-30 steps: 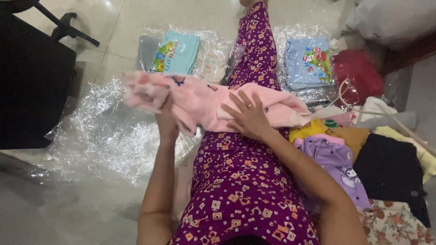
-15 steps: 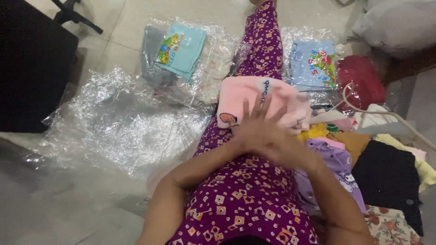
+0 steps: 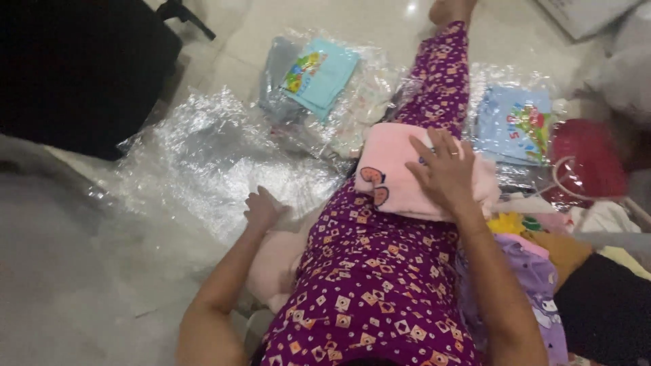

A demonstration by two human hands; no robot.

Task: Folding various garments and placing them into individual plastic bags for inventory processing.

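Half a second ago both hands were pressed together on the folded pink cloth; now the left hand (image 3: 263, 209) has come off it and gone down to the clear plastic sheet (image 3: 203, 163) on the floor, while the right hand (image 3: 442, 171) has stayed on top. Seen from the head camera, the pink cloth (image 3: 400, 183) lies folded on the person's leg, just above the knee, with two little red shapes showing on its near edge. The right hand lies flat and open on the cloth, fingers spread, pressing down and not gripping. The left hand rests at the near edge of the crinkly plastic; its fingers look loosely curled, but the picture is blurry there, so I cannot tell if it has hold of the plastic. The leg in purple patterned trousers (image 3: 380, 285) stretches away across the floor. Beside the leg on the left, a light teal shirt (image 3: 322, 74) lies folded inside a clear bag. On the right of the leg a light blue shirt (image 3: 515, 125) with a bright picture lies in another clear bag, and a red bundle (image 3: 590, 159) sits just beside it. Near the right arm is a heap of clothes, with a purple top (image 3: 536, 285) in front. A big black thing (image 3: 74, 68) fills the top left corner.
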